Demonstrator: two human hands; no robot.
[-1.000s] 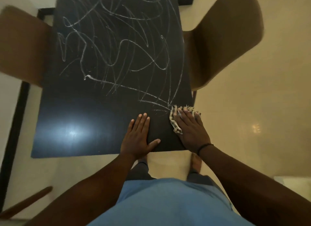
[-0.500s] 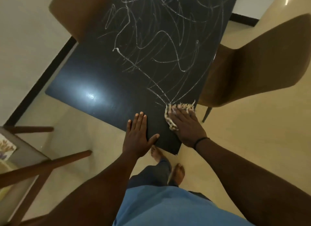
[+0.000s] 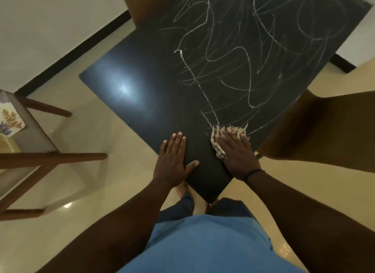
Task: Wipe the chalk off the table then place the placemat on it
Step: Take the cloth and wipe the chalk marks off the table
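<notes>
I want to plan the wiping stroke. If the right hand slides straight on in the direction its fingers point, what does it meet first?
The right hand, flat on the cloth, points up the table. It meets the chalk lines just beyond the cloth's fringe; nothing solid seems to block it.

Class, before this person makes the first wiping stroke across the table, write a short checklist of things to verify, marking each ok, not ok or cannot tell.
1. Cloth under the right hand, flat on the table: ok.
2. Left hand braced flat on the table, beside the cloth, not on it: ok.
3. Chalk scribbles lie ahead of the cloth, nothing standing in the way: ok.
4. Chalk already wiped off: not ok.
5. Cloth damp or dry: cannot tell.
6. Placemat waiting on the side table at left: ok.
</notes>
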